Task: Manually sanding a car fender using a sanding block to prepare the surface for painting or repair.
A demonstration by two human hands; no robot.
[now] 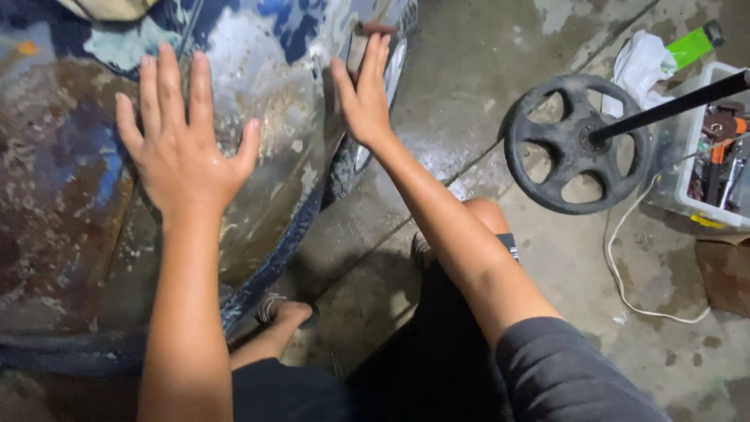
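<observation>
My left hand [181, 137] lies flat with fingers spread on a worn blue car body panel [266, 94] whose paint is sanded down to grey and rust patches. My right hand [364, 92] presses a small brown sanding block [364, 37] against the same panel near its right edge, fingers laid over the block. The panel surface looks wet and streaked. Both forearms reach out from the bottom of the view, and my knees and dark shorts show below.
A black wheel [576, 142] on a dark rod stands on the wet concrete floor [469, 101] to the right. A white plastic bin of tools [715, 156] sits at the far right, with a white cloth [642, 66], a green object [694, 45] and a white cable [625, 266].
</observation>
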